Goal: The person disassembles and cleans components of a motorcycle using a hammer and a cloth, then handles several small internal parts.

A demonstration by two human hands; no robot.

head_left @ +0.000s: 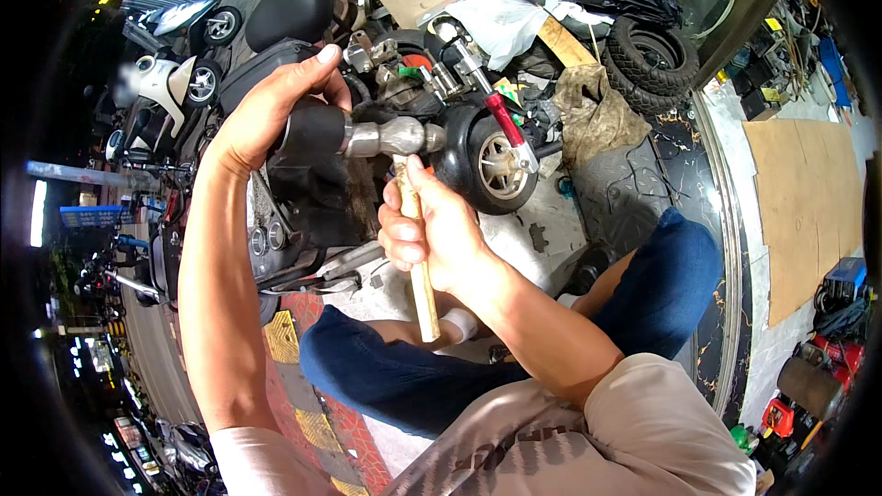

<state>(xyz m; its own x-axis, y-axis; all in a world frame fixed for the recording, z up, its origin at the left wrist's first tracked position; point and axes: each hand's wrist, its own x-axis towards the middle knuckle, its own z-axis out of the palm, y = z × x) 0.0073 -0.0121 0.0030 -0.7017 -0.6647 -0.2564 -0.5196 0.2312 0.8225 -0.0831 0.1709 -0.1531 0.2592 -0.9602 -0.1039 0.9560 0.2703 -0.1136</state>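
Note:
My right hand (pixel 427 220) is wrapped round the pale wooden handle of a ball-peen hammer (pixel 397 138). The metal head lies sideways, its flat face at the end of a black cylindrical part (pixel 312 135); whether they touch I cannot tell. My left hand (pixel 276 110) is closed over that black part from above, with some fingers hidden behind it. Just beyond the hammer is a partly dismantled scooter, with a small wheel (pixel 501 165) and a red shock absorber (pixel 504 119) to the right of the hammer head.
A black seat (pixel 292 5) rises at the far left. Loose tyres (pixel 652 55) and a dirty rag (pixel 593 115) lie at the far right. Cardboard (pixel 804 211) covers part of the floor on the right. Parked scooters (pixel 161 92) stand on the left. My knees are bent close by.

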